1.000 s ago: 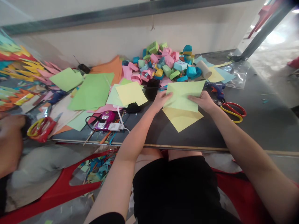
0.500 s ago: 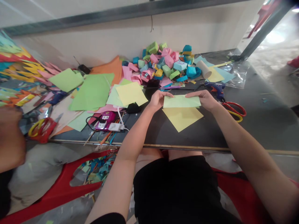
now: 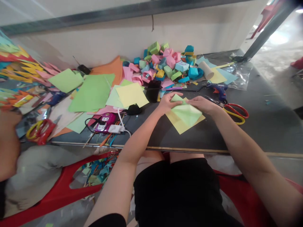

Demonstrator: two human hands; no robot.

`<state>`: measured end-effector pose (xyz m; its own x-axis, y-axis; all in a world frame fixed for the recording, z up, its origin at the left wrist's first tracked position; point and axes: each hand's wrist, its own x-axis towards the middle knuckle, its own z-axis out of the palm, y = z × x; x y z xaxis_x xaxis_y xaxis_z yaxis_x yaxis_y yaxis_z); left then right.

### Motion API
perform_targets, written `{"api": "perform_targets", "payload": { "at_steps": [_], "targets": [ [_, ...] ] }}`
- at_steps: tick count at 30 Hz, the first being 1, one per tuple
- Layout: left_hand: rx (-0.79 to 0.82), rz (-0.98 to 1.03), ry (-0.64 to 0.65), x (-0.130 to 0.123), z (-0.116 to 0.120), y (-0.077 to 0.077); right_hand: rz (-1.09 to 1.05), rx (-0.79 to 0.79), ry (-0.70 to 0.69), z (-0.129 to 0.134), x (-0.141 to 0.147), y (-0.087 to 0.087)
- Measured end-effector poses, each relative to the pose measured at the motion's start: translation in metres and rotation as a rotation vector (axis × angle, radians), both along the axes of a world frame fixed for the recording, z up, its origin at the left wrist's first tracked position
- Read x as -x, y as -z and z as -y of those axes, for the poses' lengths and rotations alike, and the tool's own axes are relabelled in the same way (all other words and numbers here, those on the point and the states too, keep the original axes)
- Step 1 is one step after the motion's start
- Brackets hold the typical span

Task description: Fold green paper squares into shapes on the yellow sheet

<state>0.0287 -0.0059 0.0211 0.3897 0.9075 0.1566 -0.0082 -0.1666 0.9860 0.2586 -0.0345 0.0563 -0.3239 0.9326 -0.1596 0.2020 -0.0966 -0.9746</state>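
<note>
Between my two hands is a pale green sheet of paper (image 3: pixel 188 113), partly folded and set cornerwise, with one corner pointing toward me. My left hand (image 3: pixel 168 102) grips its left upper part between thumb and fingers. On the other side, my right hand (image 3: pixel 200 104) pinches the upper right edge, fingertips close to the left ones. Beneath it a yellow paper square (image 3: pixel 180 128) lies on the dark table (image 3: pixel 267 126). Red-and-yellow-handled scissors (image 3: pixel 236 113) rest just right of my right hand, below a blue glue gun (image 3: pixel 220 90).
Folded paper pieces (image 3: pixel 170 61) are heaped by the wall. Green sheets (image 3: pixel 92 94), a yellow sheet (image 3: pixel 132 94) and a purple power strip (image 3: pixel 106 121) lie at left. A black phone (image 3: pixel 153 90) sits beyond my left hand. A co-worker's arm (image 3: pixel 9 142) shows at far left.
The green paper has gone from a flat horizontal strip to a cornerwise, partly opened shape covering more of the yellow square. My hands have come closer together.
</note>
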Motion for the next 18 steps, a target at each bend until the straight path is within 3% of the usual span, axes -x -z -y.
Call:
{"api": "perform_targets", "payload": {
  "at_steps": [3, 5, 7, 11, 18],
  "targets": [
    [-0.056, -0.004, -0.161, 0.0, -0.001, 0.002, 0.013, 0.123, -0.045, 0.004, 0.008, 0.007],
    [-0.032, 0.027, -0.273, 0.003, -0.005, 0.004, -0.025, 0.082, -0.009, 0.005, 0.009, 0.01],
    [0.038, 0.075, -0.306, 0.006, -0.01, 0.007, -0.059, -0.018, 0.103, 0.004, 0.012, 0.013],
    [0.174, 0.087, -0.145, 0.002, -0.01, 0.011, -0.106, -0.167, 0.334, 0.002, 0.02, 0.02],
    [0.043, 0.035, -0.05, -0.003, 0.004, 0.005, -0.204, -0.094, 0.232, 0.005, 0.025, 0.016]
  ]
}}
